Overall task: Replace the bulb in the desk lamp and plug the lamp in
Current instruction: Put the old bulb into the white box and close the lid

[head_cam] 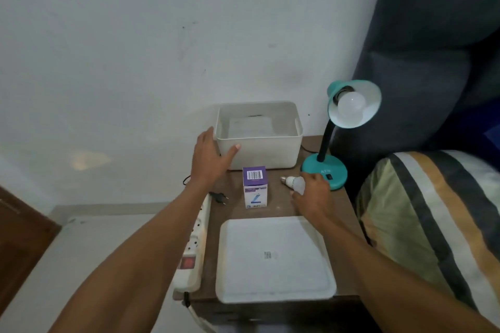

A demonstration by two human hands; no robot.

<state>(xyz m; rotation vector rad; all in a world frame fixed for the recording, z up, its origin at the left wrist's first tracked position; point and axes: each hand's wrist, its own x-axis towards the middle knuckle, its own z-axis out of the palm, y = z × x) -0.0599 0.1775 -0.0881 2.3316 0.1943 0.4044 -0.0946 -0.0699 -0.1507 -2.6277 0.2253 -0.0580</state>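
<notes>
A teal desk lamp [326, 170] stands at the back right of the small wooden table, with a white bulb [350, 107] seated in its shade. A loose white bulb [293, 181] lies on the table in front of the lamp's base, screw cap pointing left. My right hand [313, 194] is closed over its round end. My left hand [209, 157] is spread open against the front left corner of a white bin [259, 154]. The lamp's black plug [219, 197] lies unplugged near a white power strip [193, 246] along the table's left edge.
A purple and white bulb box [255, 187] stands upright between my hands. A white tray-like lid [274, 259] lies flat at the table's front. A striped pillow [433, 224] and a dark headboard sit to the right. A white wall rises behind.
</notes>
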